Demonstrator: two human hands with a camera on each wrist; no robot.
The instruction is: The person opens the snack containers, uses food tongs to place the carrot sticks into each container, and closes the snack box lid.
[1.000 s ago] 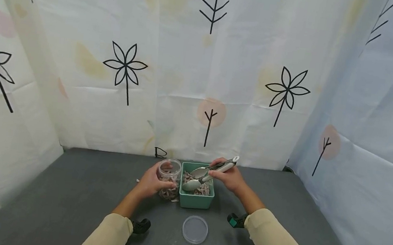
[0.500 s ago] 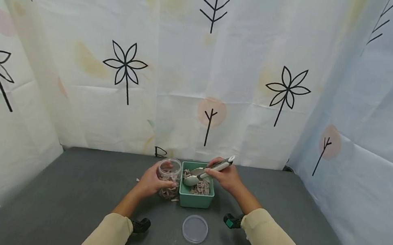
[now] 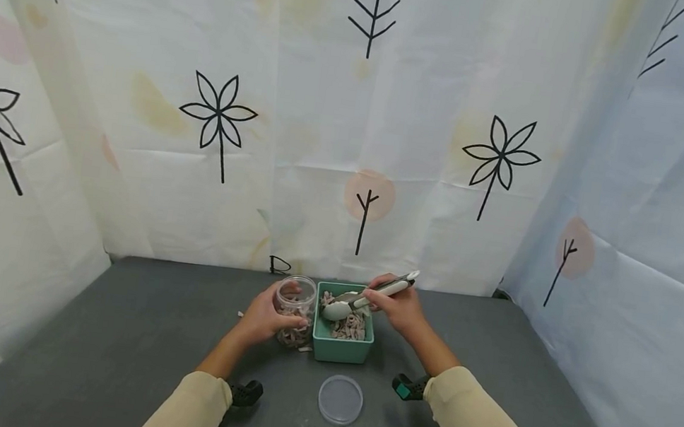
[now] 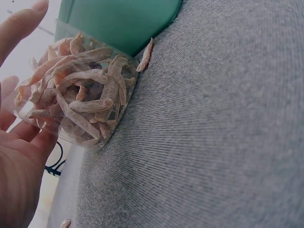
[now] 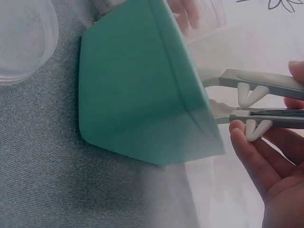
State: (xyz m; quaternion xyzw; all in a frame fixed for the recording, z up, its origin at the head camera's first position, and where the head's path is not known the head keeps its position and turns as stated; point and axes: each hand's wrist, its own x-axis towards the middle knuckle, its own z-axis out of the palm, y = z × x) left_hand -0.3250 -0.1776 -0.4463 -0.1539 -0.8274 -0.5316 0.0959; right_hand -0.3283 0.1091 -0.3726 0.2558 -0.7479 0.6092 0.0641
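Observation:
My left hand curls round a clear jar, which stands upright and lidless with pale, dried strips filling its lower part. Against the jar's right side is a green bin holding more of the same strips. Tongs are gripped in my right hand above the bin's back right corner. Their white heads dip into the bin near its left side. In the right wrist view the bin wall hides the tong tips, so what lies between them cannot be seen.
A round clear lid lies flat on the dark grey tabletop in front of the bin. One loose strip rests beside the jar's base. Behind the table hangs a patterned white cloth.
The tongs' heads have drawn closer together and moved back inside the bin. My right hand has shifted slightly with them. My left hand and the jar stay put.

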